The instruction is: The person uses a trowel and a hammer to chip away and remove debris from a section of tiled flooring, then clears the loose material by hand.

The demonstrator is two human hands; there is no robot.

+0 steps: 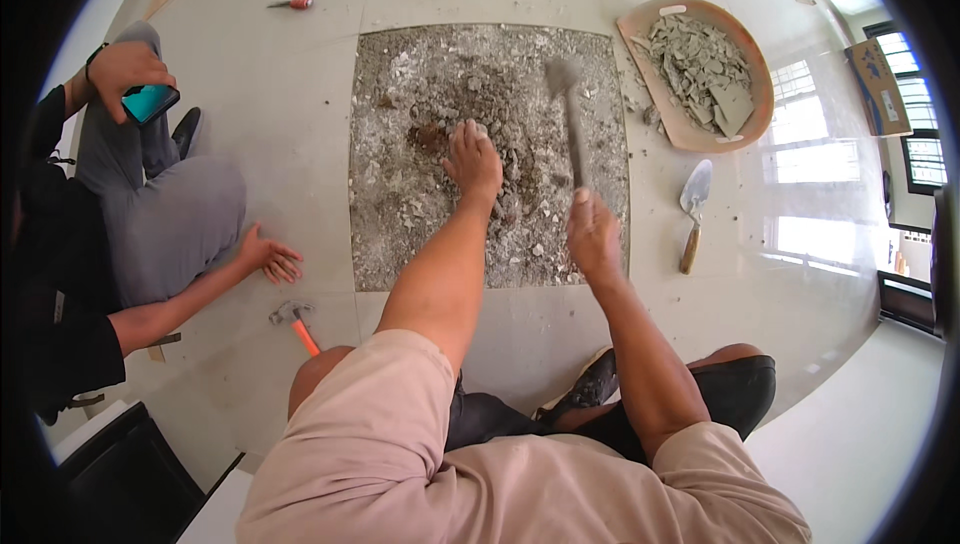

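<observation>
My left hand (472, 159) rests on the loose grey rubble (480, 94) in the middle of a square patch of broken floor (400, 234). Its fingers reach forward, a little apart, onto the debris beside a reddish-brown spot; nothing shows in them, though the fingertips are partly lost among the lumps. My right hand (595, 234) is closed round the lower handle of a hammer (573, 129). The hammer points away from me over the right side of the patch, its head blurred by motion.
Right of the patch, an orange-brown dustpan-like scoop (765, 94) holds grey shards, with a trowel (692, 209) below it. A red-handled screwdriver (292, 4) lies far left. Near my left knee lies an orange-handled claw hammer (302, 329). A seated person (170, 214) holds a phone (150, 104).
</observation>
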